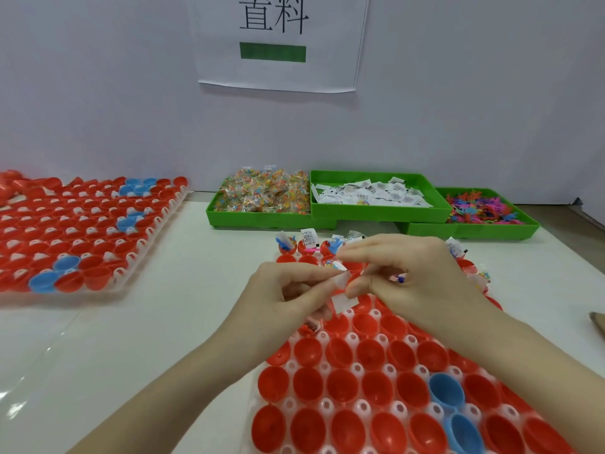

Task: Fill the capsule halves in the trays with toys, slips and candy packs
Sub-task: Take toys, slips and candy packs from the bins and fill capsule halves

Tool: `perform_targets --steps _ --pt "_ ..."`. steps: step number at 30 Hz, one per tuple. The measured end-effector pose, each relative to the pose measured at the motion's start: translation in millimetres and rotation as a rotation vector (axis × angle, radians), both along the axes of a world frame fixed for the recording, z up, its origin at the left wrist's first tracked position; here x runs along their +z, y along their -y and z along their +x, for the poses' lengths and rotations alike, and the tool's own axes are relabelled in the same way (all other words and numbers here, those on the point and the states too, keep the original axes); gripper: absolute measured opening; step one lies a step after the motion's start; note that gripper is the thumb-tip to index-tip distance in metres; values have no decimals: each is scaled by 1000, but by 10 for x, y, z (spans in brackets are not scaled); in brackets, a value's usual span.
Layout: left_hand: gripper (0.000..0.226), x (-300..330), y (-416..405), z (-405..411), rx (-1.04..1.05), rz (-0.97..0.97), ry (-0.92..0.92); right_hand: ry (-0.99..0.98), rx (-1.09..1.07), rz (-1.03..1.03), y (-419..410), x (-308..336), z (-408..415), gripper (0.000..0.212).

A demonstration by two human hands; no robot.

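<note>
A clear tray (357, 368) of red capsule halves, with two blue ones (447, 389), lies in front of me. The capsule halves in its far row (307, 245) hold toys and slips. Above the tray's middle, my left hand (288, 296) and my right hand (406, 270) meet fingertip to fingertip. Together they pinch a small clear candy pack (332, 265) and white slips (342, 298). Three green bins stand at the back: candy packs (265, 194), paper slips (373, 193) and coloured toys (481, 208).
A second tray (82, 227) of red and blue capsule halves lies at the far left. A white wall with a paper sign (278, 40) closes the back. A brown cardboard edge (597, 322) shows at the right.
</note>
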State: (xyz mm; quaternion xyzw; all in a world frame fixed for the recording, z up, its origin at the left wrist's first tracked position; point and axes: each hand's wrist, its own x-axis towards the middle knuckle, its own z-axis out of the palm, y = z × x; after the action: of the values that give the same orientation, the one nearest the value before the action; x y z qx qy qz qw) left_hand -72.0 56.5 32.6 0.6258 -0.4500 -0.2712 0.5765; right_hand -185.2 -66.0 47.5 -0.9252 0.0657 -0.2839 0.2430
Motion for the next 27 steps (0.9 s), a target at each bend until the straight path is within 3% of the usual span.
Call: perform_targets --steps 6,8,12,17,21,27 --pt "21 -84 -4 27 28 79 -215 -113 -41 22 40 -118 53 42" --pt "22 -112 10 31 46 119 -196 -163 -66 59 54 -177 82 44" --pt "20 -168 -16 114 218 151 309 -285 -128 173 87 -305 126 20" --pt "15 -238 -88 128 194 165 680 -363 -154 200 87 -455 143 10" --pt "16 -311 -92 119 176 165 776 -379 -141 129 76 -514 173 22" --pt "41 -324 -54 103 106 229 930 -475 -83 2 114 -367 210 10"
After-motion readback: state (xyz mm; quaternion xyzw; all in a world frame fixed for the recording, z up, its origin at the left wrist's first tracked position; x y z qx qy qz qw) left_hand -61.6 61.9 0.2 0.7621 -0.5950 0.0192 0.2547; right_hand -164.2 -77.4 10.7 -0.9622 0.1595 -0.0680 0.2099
